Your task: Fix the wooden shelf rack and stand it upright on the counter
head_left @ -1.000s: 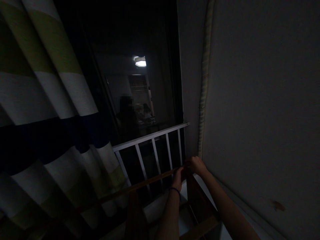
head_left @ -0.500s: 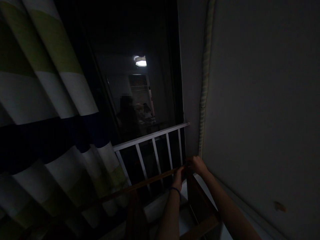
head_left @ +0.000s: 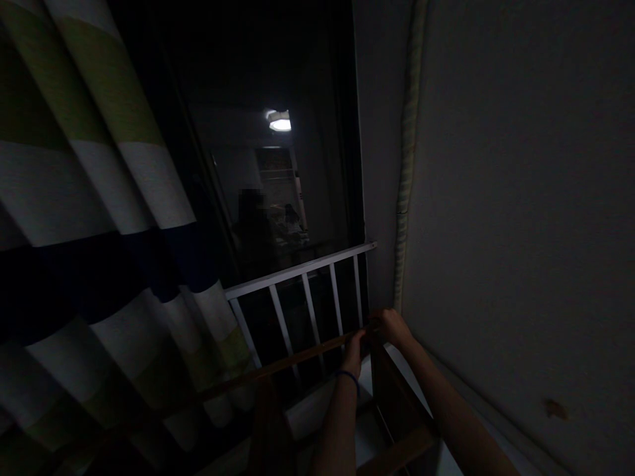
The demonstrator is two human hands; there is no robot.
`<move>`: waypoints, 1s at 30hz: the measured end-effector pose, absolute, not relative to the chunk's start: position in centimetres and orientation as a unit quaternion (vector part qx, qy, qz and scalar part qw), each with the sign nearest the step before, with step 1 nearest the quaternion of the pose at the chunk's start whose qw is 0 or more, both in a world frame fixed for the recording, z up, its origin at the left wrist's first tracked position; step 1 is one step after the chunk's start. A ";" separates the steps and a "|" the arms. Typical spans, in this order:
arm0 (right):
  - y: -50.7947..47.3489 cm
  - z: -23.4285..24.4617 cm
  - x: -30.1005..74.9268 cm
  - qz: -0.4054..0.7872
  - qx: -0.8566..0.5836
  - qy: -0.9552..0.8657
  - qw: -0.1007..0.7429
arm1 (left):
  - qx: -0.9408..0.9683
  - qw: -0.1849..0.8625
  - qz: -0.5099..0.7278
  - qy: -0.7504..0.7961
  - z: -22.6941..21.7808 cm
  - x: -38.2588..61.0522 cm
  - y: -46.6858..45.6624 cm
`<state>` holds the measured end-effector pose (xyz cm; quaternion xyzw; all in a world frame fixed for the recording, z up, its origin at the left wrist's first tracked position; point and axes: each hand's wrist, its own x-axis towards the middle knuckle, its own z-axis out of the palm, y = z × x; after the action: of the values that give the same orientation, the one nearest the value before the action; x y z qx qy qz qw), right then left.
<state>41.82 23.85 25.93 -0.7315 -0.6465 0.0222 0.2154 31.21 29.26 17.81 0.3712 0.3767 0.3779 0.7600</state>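
A dark brown wooden frame [head_left: 307,356] with a long thin top rail runs from the lower left to a corner by the wall. My left hand [head_left: 353,355], with a blue band on its wrist, is closed on the rail just beside that corner. Over the corner itself, my right hand [head_left: 391,327] has its fingers bent down and pressed together. Dim light and the hand's own back hide what those fingers hold, if anything. A wooden side panel [head_left: 399,387] slopes from the corner toward me, below my right forearm.
White metal bars [head_left: 305,268] stand behind the rail, before a dark window [head_left: 317,165] reflecting a lit lamp and a person's outline. A striped curtain [head_left: 99,198] hangs at left. A wrapped pipe [head_left: 404,172] runs down beside the right wall [head_left: 520,198].
My right hand's fingers have shifted very slightly at the corner. My left hand, the frame and the surroundings look the same.
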 end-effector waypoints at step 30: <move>23.7 26.1 41.7 0.007 -0.742 -0.641 0.196 | 0.376 0.764 0.373 0.369 18.6 30.9 28.7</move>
<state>41.70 23.66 26.10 -0.7419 -0.6413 0.0065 0.1956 30.94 28.66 18.65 0.3760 0.3691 0.3726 0.7639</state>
